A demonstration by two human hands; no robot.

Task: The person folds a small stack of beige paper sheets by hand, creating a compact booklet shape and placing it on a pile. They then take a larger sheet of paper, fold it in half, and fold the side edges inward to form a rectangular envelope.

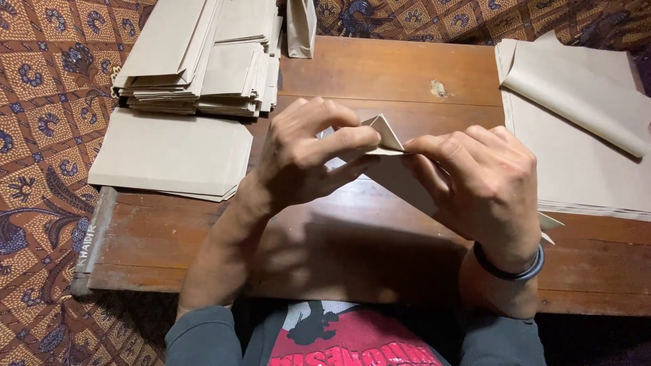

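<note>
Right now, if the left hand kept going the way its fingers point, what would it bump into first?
The left hand points rightward, pinching the folded paper piece. Going straight on, it would probably meet the right hand first, since their fingertips nearly touch; depth is hard to judge.

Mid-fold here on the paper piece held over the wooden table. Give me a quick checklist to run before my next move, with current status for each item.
1. Both hands on the piece: left hand and right hand pinch the folded paper. Ok.
2. Folded corner visible: a triangular flap shows between the fingers. Ok.
3. Crease alignment: hidden by the fingers. Cannot tell.
4. Bare table under the hands: Ok.
5. Flat sheets at the right: top sheet curls up. Not ok.
6. Stack of folded pieces at the left: leaning, uneven. Not ok.
</note>
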